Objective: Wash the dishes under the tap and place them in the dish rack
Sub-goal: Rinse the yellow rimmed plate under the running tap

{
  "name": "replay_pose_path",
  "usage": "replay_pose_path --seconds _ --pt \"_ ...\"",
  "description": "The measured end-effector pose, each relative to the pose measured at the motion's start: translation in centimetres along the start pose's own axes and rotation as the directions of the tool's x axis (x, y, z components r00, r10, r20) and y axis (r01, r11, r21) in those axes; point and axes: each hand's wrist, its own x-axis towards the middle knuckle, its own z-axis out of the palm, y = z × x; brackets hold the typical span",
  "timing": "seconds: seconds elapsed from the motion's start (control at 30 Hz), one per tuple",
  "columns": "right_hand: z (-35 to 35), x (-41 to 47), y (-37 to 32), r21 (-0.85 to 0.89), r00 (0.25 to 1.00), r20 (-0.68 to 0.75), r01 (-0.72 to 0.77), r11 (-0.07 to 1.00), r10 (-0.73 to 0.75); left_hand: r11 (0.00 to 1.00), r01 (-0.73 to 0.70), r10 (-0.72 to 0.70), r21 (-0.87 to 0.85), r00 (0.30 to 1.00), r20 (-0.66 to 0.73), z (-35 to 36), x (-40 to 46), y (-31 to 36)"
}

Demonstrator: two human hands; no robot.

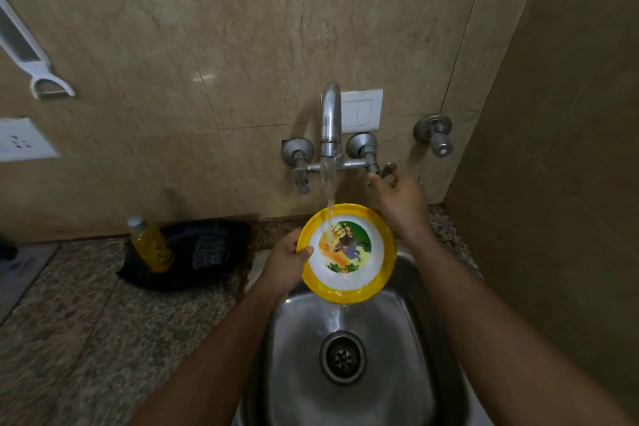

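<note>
One yellow-rimmed plate (346,252), white inside with a cartoon print, is held tilted over the steel sink (390,373), directly under the tap spout (331,117). Water (330,190) falls from the spout onto the plate's upper left part and spills off its lower edge toward the sink drain (342,357) below. The left hand (285,264) grips the plate by its left rim, thumb curled over the face and fingers behind. Up and to the right of the plate, the right hand (401,199) reaches the tap's right lever (388,169), fingers pinched together on it. Left of the sink, on the speckled counter (103,322), a black tray (193,252) holds a yellow bottle of dish liquid (152,245) and a dark scrub pad (211,249). On the wall behind the tap sits a white switch plate (361,111), with another valve (436,135) further right and a white peeler (33,55) hanging far left.
</note>
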Motion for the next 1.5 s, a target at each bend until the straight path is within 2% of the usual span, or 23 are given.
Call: replay_pose_path --seconds 0.07,0.13,0.2,0.37,0.4,0.47,0.53,0.57,0.6,0.63,0.73,0.87,0.97,1.07,1.1,1.2,1.3,1.43,1.5 --pt "-0.1 0.3 -0.2 -0.081 0.996 -0.08 0.024 0.996 -0.03 0.999 -0.037 0.037 0.015 0.999 -0.017 -0.4 -0.2 -0.3" --pt "0.0 0.1 -0.4 -0.147 0.989 -0.101 0.094 0.985 -0.11 0.997 -0.07 0.071 0.026 0.997 -0.032 -0.7 -0.6 -0.4" --pt "0.3 -0.1 -0.5 -0.191 0.979 -0.069 0.176 0.966 -0.192 0.994 -0.101 0.103 0.029 0.994 -0.045 -1.1 -1.0 -0.5" --pt "-0.7 -0.5 -0.9 -0.323 0.971 0.041 0.236 0.917 -0.236 0.981 -0.192 0.194 0.03 0.977 -0.093 -1.9 -2.1 -0.8" --pt "-1.1 -1.2 -0.6 -0.313 0.973 0.058 0.229 0.922 -0.223 0.978 -0.205 0.207 0.033 0.973 -0.101 -2.2 -2.4 -0.8" --pt "-1.5 -3.2 1.0 -0.15 0.984 0.085 0.167 0.975 -0.155 0.971 -0.237 0.238 0.024 0.964 -0.12 -2.6 -2.6 -0.8" --pt "-1.5 -5.7 2.8 0.081 0.963 0.239 0.107 0.991 -0.124 0.961 -0.274 0.275 0.024 0.952 -0.137 -3.0 -2.9 -0.6" --pt "-1.2 -6.9 3.5 0.135 0.93 0.349 0.076 0.988 -0.119 0.952 -0.304 0.306 0.037 0.942 -0.135 -3.1 -3.2 -0.4" --pt "-0.9 -7.9 3.7 0.136 0.895 0.431 0.06 0.989 -0.114 0.939 -0.338 0.342 0.058 0.931 -0.125 -3.1 -3.5 -0.3" --pt "-0.6 -8.6 3.9 0.1 0.885 0.455 0.062 0.993 -0.102 0.924 -0.373 0.381 0.085 0.918 -0.107 -3.0 -3.9 -0.2" --pt "-0.2 -9.3 3.7 -0.015 0.932 0.356 0.08 0.997 -0.07 0.872 -0.438 0.455 0.219 0.89 -0.032 -3.7 -4.7 -0.1" --pt "-0.9 -10.2 2.5 -0.091 0.932 0.313 0.219 0.971 -0.181 0.757 -0.438 0.424 0.486 0.894 0.145 -6.4 -5.3 -0.3" --pt "-1.1 -11.9 1.1 -0.1 0.914 0.264 0.345 0.933 -0.309 0.668 -0.449 0.479 0.593 0.87 0.119 -7.6 -6.0 0.3" --pt "-1.0 -13.2 0.5 -0.047 0.888 0.152 0.445 0.894 -0.433 0.553 -0.508 0.612 0.66 0.785 0.091 -8.5 -6.6 0.9" --pt "-0.8 -13.7 0.5 -0.069 0.881 0.146 0.463 0.884 -0.45 0.528 -0.508 0.623 0.681 0.777 0.097 -8.7 -6.7 0.9" --pt "0.0 -15.2 0.7 -0.165 0.895 0.18 0.437 0.884 -0.409 0.553 -0.486 0.566 0.677 0.815 0.123 -9.2 -6.8 0.0" --pt "0.3 -16.2 0.8 -0.195 0.907 0.127 0.419 0.887 -0.401 0.562 -0.467 0.559 0.682 0.823 0.103 -9.2 -6.7 -0.6" --pt "0.2 -16.6 1.2 -0.201 0.911 0.125 0.412 0.889 -0.394 0.603 -0.435 0.508 0.669 0.856 0.099 -8.9 -7.1 -1.0" --pt "0.0 -16.5 1.1 -0.186 0.92 0.114 0.39 0.902 -0.375 0.596 -0.456 0.531 0.661 0.841 0.101 -8.9 -7.0 -0.8"
